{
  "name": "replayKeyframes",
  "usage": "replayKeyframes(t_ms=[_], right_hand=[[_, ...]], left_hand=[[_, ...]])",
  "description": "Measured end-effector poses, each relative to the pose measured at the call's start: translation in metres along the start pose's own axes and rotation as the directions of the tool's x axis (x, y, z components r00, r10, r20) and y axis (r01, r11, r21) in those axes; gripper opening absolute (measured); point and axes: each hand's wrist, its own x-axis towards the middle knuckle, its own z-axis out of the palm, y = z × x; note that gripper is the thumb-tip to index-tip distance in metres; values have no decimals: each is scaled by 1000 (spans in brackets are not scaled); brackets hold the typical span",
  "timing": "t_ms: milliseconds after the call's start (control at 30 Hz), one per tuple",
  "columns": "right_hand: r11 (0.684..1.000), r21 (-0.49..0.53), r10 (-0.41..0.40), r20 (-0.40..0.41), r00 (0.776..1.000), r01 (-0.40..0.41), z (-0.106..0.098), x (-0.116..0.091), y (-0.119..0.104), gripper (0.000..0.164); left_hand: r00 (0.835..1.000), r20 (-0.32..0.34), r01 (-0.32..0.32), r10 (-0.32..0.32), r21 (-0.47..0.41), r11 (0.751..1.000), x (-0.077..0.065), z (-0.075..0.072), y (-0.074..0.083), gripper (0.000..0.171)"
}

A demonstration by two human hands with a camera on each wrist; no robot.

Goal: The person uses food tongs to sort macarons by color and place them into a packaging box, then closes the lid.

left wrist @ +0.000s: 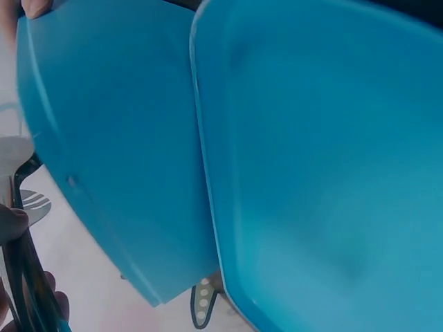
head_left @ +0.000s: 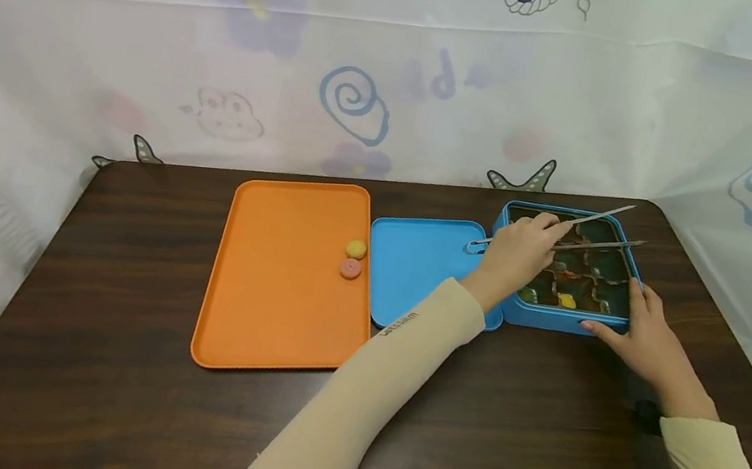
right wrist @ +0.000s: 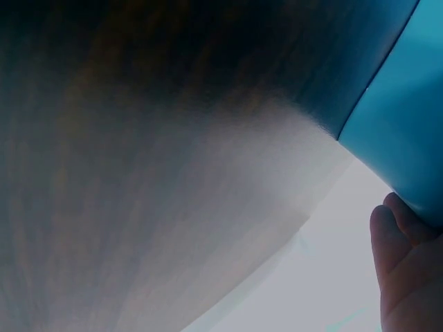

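My left hand (head_left: 520,254) grips a pair of metal tongs (head_left: 601,246) over the blue box (head_left: 544,319). The tongs' two arms are spread apart, and their looped end points left. In the left wrist view one tip of the tongs (left wrist: 36,205) looks fork-like. The box is divided into several dark compartments, and a yellow piece (head_left: 566,300) shows in one near the front. At the box's front right corner my right hand (head_left: 654,356) holds the wall, thumb on the front and fingers on the right side. My right fingertips (right wrist: 387,228) touch the blue wall in the right wrist view.
Left of the box lies a shallow blue tray (head_left: 417,254), partly under my left arm. Beside it is a larger orange tray (head_left: 286,278), with a yellow round piece (head_left: 356,249) and a pink round piece (head_left: 351,268) near its right edge. The dark wooden table (head_left: 107,322) meets a printed curtain (head_left: 436,54) behind.
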Motion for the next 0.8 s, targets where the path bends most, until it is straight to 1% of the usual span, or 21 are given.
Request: replayKeyframes(t_ms=[233,333,433,567,800], right_hand=[[1000,2,4,-2,1000,-4,0,0,0,112],[1000,3,-5,-9,1000,5,0,0,-1,111],[1000,1,-18,-14,1000,18,-1,0,0,110],[999,7,-35,-10,999,35,-1,1,0,111],[999,9,-46,-1,999,46,0,1,2,112]], left_hand=[[999,35,6,-3,-62,998,-9,-14,-11,48],[999,37,16,-13,-101,995,-15,-21,-16,48],[999,27,23,-20,-147,989,-21,-29,-22,47],[1000,9,28,-26,-182,983,-30,-42,-32,47],[999,-1,51,-53,-258,965,-51,-66,-54,48]])
